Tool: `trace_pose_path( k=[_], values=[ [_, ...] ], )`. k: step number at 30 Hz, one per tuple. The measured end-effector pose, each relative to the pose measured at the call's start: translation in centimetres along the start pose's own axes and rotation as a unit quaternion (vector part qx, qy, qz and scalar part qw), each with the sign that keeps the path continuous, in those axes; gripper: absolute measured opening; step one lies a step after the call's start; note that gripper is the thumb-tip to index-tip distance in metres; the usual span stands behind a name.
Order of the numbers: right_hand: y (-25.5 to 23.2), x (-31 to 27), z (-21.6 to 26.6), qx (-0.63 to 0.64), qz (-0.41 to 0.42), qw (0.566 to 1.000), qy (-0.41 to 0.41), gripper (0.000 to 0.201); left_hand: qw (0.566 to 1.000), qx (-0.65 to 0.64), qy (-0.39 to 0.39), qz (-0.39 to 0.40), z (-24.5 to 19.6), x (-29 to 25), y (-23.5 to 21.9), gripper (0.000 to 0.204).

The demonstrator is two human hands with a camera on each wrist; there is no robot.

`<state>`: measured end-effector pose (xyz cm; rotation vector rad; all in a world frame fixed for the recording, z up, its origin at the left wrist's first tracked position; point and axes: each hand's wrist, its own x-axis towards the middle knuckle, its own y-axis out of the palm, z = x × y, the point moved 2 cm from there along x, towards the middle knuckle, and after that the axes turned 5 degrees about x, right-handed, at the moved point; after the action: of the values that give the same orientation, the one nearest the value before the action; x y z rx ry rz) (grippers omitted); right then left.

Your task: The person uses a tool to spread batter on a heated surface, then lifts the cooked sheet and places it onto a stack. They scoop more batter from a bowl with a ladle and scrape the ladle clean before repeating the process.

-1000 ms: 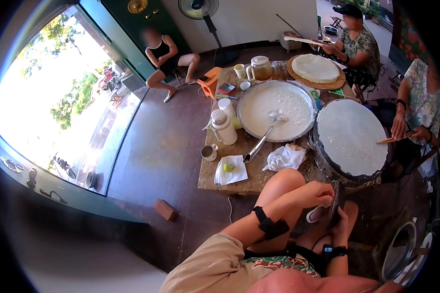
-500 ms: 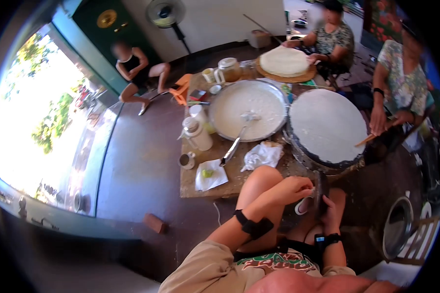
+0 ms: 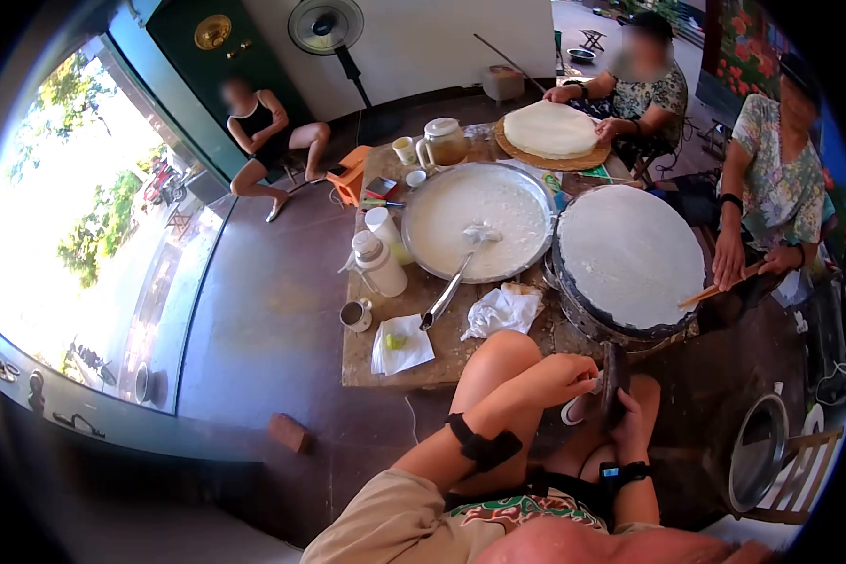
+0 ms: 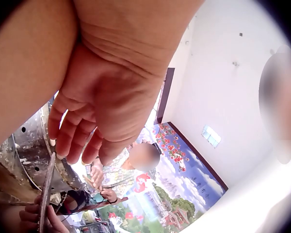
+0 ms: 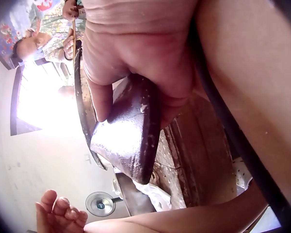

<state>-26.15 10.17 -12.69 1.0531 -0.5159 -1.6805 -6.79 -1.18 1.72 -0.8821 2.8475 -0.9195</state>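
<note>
My right hand [image 3: 634, 418] grips a dark, glossy, flat-sided piece [image 3: 614, 383], held on edge above my lap. In the right wrist view, the fingers and thumb of my right hand [image 5: 138, 53] wrap the upper end of that dark piece [image 5: 128, 126], whose face has small pale flecks. My left hand [image 3: 566, 376] is beside it with fingers loosely bent. The left wrist view has my left hand [image 4: 104, 107] palm in sight, its fingertips close to the thin dark edge [image 4: 47, 187]; whether they touch is unclear. Nothing is visible in the left palm.
On the table [image 3: 451, 362] are a basin of white batter [image 3: 461, 207] with a ladle [image 3: 449, 291], a flask [image 3: 378, 265] and crumpled cloth [image 3: 501, 310]. Right of them, a person works a stick [image 3: 719, 287] at a round griddle [image 3: 630, 258]. Another holds pale sheets [image 3: 548, 130].
The head view has shifted, so the table sits further left. The person at the back has lowered the raised pale sheet onto the round board. My hands keep nearly the same pose around the dark piece.
</note>
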Motion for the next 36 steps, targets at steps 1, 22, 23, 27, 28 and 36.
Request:
trace_pose_path(
  k=[1, 22, 23, 27, 28, 36],
  values=[
    [-0.1, 0.0, 0.0, 0.002, -0.001, 1.000, 0.004, 0.031, 1.000, 0.003, 0.010, -0.005, 0.0, -0.1, 0.0, 0.019],
    [0.2, -0.3, 0.5, -0.010, -0.042, 0.999, -0.013, 0.028, 1.000, 0.004, -0.025, 0.006, -0.4, -0.1, -0.1, 0.022],
    [0.0, -0.3, 0.4, -0.012, -0.042, 0.999, -0.019, 0.027, 0.999, 0.001, -0.033, 0.006, -0.6, -0.2, -0.1, 0.023],
    [-0.7, -0.2, 0.3, 0.001, -0.039, 0.999, -0.009, 0.029, 0.998, -0.006, -0.052, 0.019, -1.3, -0.1, -0.4, 0.021],
    [-0.5, -0.1, 0.4, 0.002, -0.034, 0.999, -0.008, 0.029, 0.999, 0.013, -0.029, 0.019, -1.0, -0.1, -0.3, 0.021],
    [-2.0, 0.3, -0.2, 0.021, -0.036, 0.999, -0.007, 0.035, 0.998, -0.008, -0.063, 0.028, -0.3, 0.1, 0.1, 0.019]
  ],
)
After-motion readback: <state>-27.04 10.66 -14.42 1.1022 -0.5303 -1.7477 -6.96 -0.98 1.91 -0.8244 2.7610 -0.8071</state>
